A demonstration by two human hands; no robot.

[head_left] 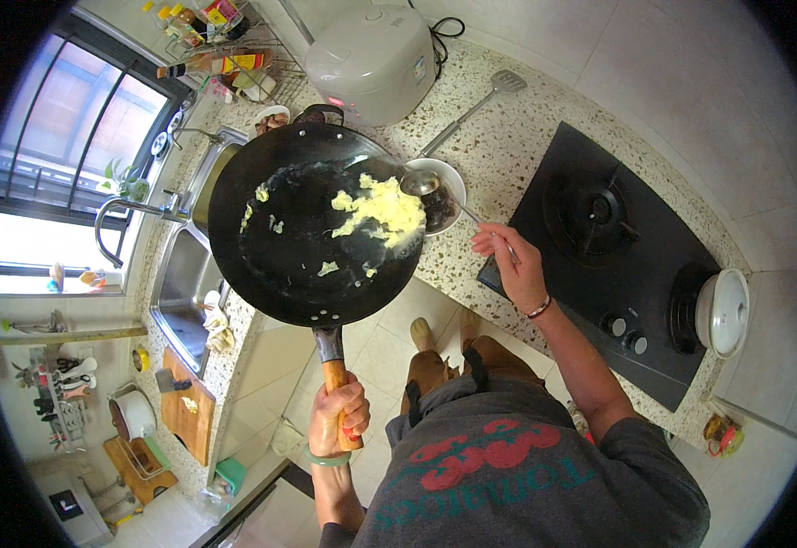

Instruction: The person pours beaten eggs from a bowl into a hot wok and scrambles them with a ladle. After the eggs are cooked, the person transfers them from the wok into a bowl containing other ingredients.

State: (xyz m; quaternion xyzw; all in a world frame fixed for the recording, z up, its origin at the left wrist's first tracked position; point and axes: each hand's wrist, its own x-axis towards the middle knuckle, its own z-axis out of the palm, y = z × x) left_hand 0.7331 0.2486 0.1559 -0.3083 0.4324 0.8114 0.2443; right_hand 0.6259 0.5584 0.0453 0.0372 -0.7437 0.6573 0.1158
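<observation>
My left hand (336, 420) is wrapped around the wooden handle of a black wok (279, 265), which is held up off the stove. Yellow scrambled egg (385, 215) is gathered at the wok's right side, with small bits stuck elsewhere inside. The wok's right rim is at a white bowl (456, 176) with dark contents, partly hidden by the wok. My right hand (517, 269) grips a metal spoon (419, 183), its bowl end beside the egg, over the edge between wok and bowl.
A slotted spatula (473, 110) lies on the speckled counter beside a rice cooker (375, 64). At right is a black gas stove (590, 301) with a lidded white pot (723, 313). The sink (188, 283) and a cutting board (188, 425) are at left.
</observation>
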